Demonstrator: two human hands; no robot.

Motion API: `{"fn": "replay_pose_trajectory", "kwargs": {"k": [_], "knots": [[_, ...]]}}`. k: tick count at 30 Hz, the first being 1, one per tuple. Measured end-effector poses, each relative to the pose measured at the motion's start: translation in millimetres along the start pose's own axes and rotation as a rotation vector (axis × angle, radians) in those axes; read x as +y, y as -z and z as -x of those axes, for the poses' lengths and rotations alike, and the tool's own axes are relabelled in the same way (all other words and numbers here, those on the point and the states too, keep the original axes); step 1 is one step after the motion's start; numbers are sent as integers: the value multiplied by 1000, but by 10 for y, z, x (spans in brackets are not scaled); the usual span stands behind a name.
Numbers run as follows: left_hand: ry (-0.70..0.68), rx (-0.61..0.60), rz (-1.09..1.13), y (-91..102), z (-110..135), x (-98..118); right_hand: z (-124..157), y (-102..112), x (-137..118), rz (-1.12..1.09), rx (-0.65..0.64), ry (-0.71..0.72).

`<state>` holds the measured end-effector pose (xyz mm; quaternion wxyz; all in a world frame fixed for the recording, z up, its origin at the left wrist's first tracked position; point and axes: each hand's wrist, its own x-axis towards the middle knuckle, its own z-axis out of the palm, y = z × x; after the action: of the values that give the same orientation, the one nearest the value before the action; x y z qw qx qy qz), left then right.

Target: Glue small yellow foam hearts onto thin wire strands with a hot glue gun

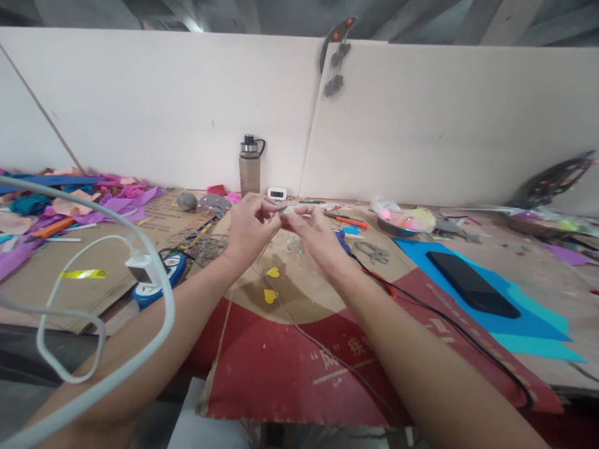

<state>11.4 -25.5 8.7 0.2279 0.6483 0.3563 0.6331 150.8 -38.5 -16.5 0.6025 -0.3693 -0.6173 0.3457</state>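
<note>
My left hand (250, 227) and my right hand (314, 238) are raised close together over the cardboard, thumbs and fingertips pinched. Between them shows the dark tip of a small grey piece, too blurred to name. A thin grey cord (322, 346) hangs from the fingers, crosses the cardboard and runs toward its front edge. Below the hands lie two yellow paper hearts, an upper heart (273, 272) and a lower heart (270, 296). My right wrist partly hides a blue tool (343, 242) with a black cable, perhaps a glue gun.
Red-and-tan cardboard (262, 368) covers the work area. At right, a black phone (472, 284) rests on blue sheets (528, 324). A bottle (249, 168) and small clock (277, 194) stand behind. White cable (171, 305) loops at left near a blue power strip (159, 284).
</note>
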Motion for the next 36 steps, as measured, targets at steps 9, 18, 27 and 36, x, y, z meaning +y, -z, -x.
{"fn": "replay_pose_trajectory", "kwargs": {"k": [9, 18, 27, 36], "knots": [[212, -112, 230, -110, 45, -128, 8, 18, -45, 58, 121, -39], [384, -197, 488, -163, 37, -109, 18, 52, -64, 175, 153, 24], [447, -266, 577, -135, 21, -79, 7, 64, -93, 276, 172, 69], [476, -270, 581, -141, 24, -99, 24, 73, -148, 325, 174, 48]]}}
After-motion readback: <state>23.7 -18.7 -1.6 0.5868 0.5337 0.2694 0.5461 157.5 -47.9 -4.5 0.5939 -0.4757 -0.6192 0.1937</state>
